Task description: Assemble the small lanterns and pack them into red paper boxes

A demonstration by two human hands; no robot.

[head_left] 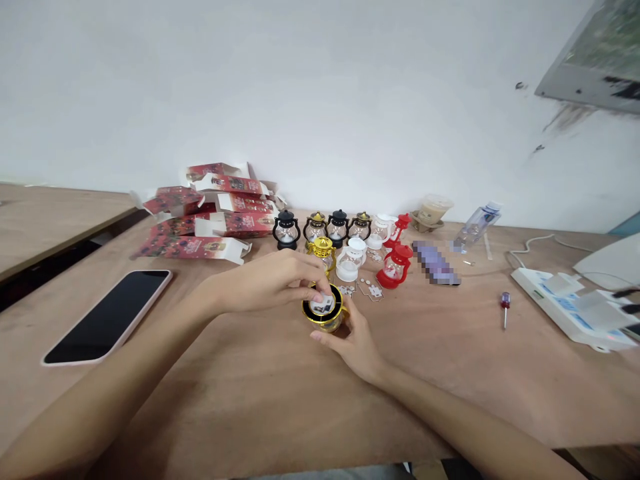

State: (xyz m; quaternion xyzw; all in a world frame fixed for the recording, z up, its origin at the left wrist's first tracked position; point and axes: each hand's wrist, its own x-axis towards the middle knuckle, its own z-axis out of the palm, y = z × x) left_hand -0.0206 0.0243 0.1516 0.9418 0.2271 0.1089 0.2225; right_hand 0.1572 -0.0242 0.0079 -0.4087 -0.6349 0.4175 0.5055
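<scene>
lantern [327, 327] looks unfinished, left hand [280, 280] pinching exposed insert [323, 307], right hand [361, 340] cupping it; other lanterns [352, 260] stand toward desk's [280, 400] back edge

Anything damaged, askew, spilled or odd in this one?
Yes. The wall has scraped patches below the mounted panel, upper right, so it looks damaged. The red boxes are heaped askew, some with flaps open. The purplish object beside the nearer red lantern is pixelated, unlike everything around it. I see no spill.
</scene>
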